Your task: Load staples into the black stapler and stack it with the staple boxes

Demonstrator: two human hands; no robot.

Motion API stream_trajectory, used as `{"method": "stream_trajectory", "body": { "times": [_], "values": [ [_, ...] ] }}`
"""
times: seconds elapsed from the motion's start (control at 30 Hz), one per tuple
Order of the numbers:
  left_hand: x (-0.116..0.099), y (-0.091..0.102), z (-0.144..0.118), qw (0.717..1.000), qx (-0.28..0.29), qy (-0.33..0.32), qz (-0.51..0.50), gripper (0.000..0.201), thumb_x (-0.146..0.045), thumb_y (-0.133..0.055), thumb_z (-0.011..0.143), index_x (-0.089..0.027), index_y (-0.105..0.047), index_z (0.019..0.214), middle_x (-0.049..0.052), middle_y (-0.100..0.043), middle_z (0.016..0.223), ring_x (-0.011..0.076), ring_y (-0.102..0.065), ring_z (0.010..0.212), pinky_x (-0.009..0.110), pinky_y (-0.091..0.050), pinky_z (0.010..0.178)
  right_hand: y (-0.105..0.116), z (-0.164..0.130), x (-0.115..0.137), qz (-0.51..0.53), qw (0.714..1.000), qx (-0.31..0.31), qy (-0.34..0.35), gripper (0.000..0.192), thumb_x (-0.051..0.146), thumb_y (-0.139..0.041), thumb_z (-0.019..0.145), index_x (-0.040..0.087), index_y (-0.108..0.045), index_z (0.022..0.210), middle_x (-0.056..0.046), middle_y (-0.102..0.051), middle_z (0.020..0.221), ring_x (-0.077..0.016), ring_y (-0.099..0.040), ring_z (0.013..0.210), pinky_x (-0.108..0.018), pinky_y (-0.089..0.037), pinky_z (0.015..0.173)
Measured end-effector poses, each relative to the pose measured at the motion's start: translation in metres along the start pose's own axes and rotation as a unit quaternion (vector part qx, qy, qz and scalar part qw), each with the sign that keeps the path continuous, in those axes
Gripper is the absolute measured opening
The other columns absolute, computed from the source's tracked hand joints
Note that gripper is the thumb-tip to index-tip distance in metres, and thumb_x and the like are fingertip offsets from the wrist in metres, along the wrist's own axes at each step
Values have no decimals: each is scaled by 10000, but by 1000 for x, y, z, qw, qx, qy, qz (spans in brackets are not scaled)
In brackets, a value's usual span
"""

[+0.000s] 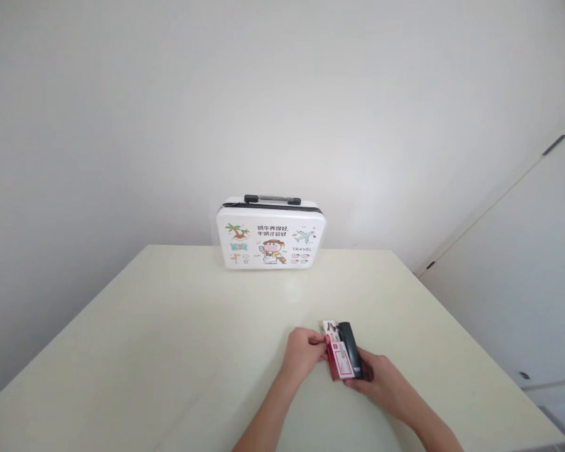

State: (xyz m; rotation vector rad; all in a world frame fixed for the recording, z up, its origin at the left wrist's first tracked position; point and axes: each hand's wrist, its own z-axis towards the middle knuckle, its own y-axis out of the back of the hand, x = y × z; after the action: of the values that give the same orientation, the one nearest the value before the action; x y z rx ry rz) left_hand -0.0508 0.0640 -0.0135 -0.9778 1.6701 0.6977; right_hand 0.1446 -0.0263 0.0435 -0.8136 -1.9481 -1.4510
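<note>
Low over the near middle of the cream table (169,326), both my hands hold a small bundle. My right hand (381,380) grips a dark stapler (351,353) from below together with a red and white packet (339,361). My left hand (304,351) pinches the left edge of that packet, whose white end (328,327) sticks out at the far side. A small white suitcase (270,233) printed with cartoon pictures stands upright at the table's far edge, its black handle (272,199) on top, well beyond both hands.
A plain white wall (263,94) rises behind the table. White cabinet doors (522,263) with dark handles stand to the right, past the table's right edge.
</note>
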Motion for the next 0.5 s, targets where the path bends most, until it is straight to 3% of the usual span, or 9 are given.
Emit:
{"method": "stream_trajectory", "body": {
  "times": [0.17,0.27,0.37,0.43,0.5],
  "values": [
    [1,-19,4,1000,2,-11,-19,274,-393,-660,964,-134,-715,1036,37,-762,929,175,-740,835,364,-609,815,10,-2,-12,-58,997,-26,-34,578,424,-699,755,209,-659,1290,7,-728,792,-226,-641,742,-291,-462,682],
    [4,-16,-16,999,-28,-29,-20,354,-355,-592,967,-135,-683,1228,96,-773,1071,179,-757,798,318,-612,750,10,-12,-26,-49,996,-57,-57,850,474,-694,766,203,-429,1527,28,-692,743,-209,-641,681,-292,-474,665],
    [8,8,-54,994,-91,-66,8,376,-325,-577,936,-149,-682,1252,118,-738,1204,193,-751,886,319,-599,826,5,-33,-44,-33,992,-101,-63,988,546,-638,823,156,-191,1612,69,-605,672,-171,-593,574,-273,-466,612],
    [13,35,-84,985,-142,-92,42,339,-343,-550,956,-180,-699,1213,110,-724,1218,218,-718,1015,362,-568,936,-8,-50,-52,-37,985,-157,-67,867,605,-568,880,161,-290,1570,88,-519,605,-155,-553,529,-255,-452,572],
    [21,69,-112,973,-187,-112,74,356,-383,-502,992,-219,-675,1256,103,-671,1315,235,-661,1143,408,-529,1023,-36,-63,-53,-39,977,-199,-65,683,637,-509,925,197,-479,1447,83,-498,573,-144,-548,511,-236,-452,544]
  ]
}}
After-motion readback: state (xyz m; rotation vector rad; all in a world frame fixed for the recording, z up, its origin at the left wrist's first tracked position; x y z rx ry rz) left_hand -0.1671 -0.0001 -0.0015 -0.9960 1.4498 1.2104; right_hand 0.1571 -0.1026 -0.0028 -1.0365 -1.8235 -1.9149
